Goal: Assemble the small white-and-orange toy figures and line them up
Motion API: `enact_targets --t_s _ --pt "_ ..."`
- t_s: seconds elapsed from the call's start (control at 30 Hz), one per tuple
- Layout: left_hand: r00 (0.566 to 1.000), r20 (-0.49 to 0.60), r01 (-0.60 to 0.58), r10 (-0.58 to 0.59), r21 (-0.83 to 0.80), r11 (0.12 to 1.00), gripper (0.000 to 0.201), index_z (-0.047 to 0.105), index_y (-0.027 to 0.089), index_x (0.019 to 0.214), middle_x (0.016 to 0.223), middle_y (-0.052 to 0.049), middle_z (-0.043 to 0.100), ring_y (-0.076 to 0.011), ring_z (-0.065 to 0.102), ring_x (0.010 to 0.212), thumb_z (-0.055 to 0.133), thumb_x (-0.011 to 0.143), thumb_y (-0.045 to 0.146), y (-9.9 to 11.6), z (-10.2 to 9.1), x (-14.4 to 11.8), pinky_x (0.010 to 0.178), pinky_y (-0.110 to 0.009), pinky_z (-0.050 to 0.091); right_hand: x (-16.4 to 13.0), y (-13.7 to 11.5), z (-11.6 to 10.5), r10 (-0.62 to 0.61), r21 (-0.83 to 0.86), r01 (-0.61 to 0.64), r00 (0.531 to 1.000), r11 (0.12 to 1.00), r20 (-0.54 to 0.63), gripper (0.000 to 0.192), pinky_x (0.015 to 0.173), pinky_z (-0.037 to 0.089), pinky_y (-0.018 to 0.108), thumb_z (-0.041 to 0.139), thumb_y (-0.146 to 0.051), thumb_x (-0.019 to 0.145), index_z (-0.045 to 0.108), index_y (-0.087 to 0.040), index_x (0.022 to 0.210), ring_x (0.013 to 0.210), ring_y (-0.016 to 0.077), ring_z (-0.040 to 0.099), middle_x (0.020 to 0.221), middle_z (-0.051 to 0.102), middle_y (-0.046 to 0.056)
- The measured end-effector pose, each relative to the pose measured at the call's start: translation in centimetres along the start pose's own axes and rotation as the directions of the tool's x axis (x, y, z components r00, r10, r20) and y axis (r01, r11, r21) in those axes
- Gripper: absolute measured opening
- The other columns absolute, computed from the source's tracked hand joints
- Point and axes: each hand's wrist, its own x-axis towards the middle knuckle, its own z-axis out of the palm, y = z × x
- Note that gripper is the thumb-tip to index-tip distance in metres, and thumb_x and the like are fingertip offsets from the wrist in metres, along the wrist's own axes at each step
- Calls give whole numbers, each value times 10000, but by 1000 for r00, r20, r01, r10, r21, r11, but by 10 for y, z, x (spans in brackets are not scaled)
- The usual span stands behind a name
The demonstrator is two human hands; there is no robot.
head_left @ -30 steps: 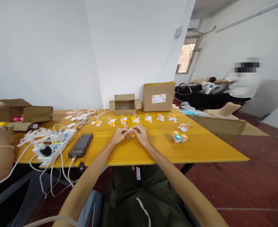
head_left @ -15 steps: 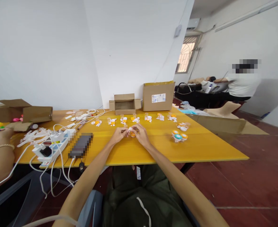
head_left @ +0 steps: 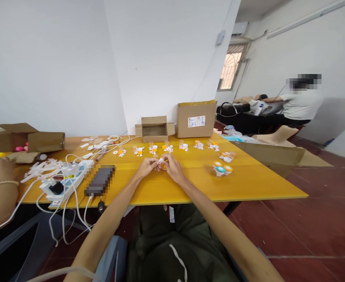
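Observation:
Over the middle of the table, my left hand [head_left: 146,167] pinches a small white plastic piece [head_left: 161,160]. From the other side, the fingers of my right hand [head_left: 174,167] are closed on the same piece; its exact shape is too small to make out. Just below and between the fingertips shows an orange round part [head_left: 163,167], partly hidden by my hands. Beyond them lies a row of little piles of white and orange plastic parts [head_left: 168,149] with small clear cups. A cluster of round pieces with orange and teal tops [head_left: 221,169] stands to the right.
Left of my arms are a phone [head_left: 100,180] and a white power strip [head_left: 72,182] with tangled cables. A small open carton [head_left: 154,133] and a larger closed box [head_left: 196,119] stand at the back. Another person's hand [head_left: 2,170] works at far left.
My fingers have shifted slightly around the small white piece. The co-worker's hand at the left has moved a little.

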Motion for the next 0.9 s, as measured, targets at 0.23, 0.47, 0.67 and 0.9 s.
enact_targets --t_s 0.23,0.47,0.67,0.9 --pt "1000 17 -9 9 -25 1000 438 747 134 812 702 -57 738 -130 645 583 688 803 568 2 1 -1 588 -240 490 0 0 -1 51 34 -52 998 998 43 99 724 525 323 473 -293 925 563 -252 924 819 211 655 897 693 44" --pt "1000 22 -1 2 -34 999 426 748 137 814 692 -54 733 -135 651 591 697 797 559 4 1 -1 602 -246 502 1 -2 -2 65 63 -68 997 996 50 93 744 531 340 486 -319 919 555 -256 914 820 219 658 888 690 46" --pt "1000 0 11 -11 -49 999 407 749 142 852 698 -46 726 -138 647 609 720 779 540 5 2 -1 619 -253 509 2 -1 0 72 115 -74 997 991 27 105 778 539 352 511 -343 919 567 -255 908 837 217 655 896 686 45" --pt "999 -21 24 -25 -38 999 387 738 141 834 722 -39 719 -134 643 625 771 731 513 5 4 -1 656 -260 520 2 0 1 90 149 -89 996 985 4 125 760 546 335 553 -347 891 594 -249 956 824 201 651 927 690 42"
